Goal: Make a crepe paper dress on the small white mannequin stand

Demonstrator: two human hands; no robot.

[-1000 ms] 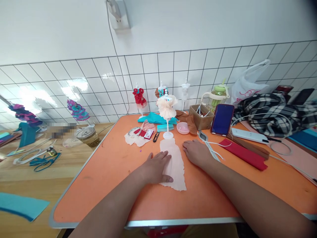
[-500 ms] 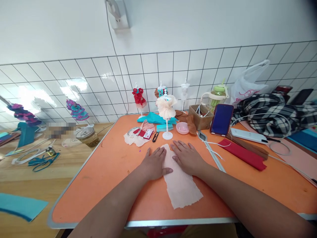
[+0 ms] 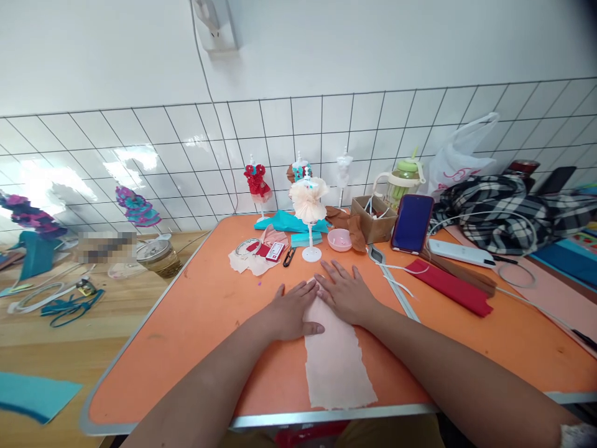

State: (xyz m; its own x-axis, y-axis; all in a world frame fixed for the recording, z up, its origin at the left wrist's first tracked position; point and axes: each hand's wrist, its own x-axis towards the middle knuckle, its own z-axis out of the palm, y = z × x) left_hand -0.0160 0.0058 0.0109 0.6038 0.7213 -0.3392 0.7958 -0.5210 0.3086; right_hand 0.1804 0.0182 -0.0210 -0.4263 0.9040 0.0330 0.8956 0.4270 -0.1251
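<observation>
A pale pink strip of crepe paper (image 3: 336, 370) with ragged edges lies on the orange table (image 3: 186, 348), its near end close to the table's front rim. My left hand (image 3: 291, 311) rests flat across the strip's left edge, fingers stretched and thumb on the paper. On the far right part of the strip, my right hand (image 3: 347, 292) is spread flat, its thumb side by the left fingertips. The hands cover much of the far end. Just beyond them stands a small white dress form (image 3: 311, 254) wearing a cream ruffled paper dress (image 3: 308, 200).
Thread snips (image 3: 289, 256), a small red-and-white box (image 3: 275, 251) and a pink bowl (image 3: 339, 240) lie behind my hands. A cardboard box (image 3: 373, 219), phone (image 3: 412, 224), zipper (image 3: 396, 286) and red folded paper (image 3: 450, 287) are to the right. Other dressed forms (image 3: 256, 183) stand at the back.
The pink paper strip has shifted towards me and straightened, its near end now closer to the table edge. My right hand has moved slightly left, nearer my left hand. The view has shifted slightly.
</observation>
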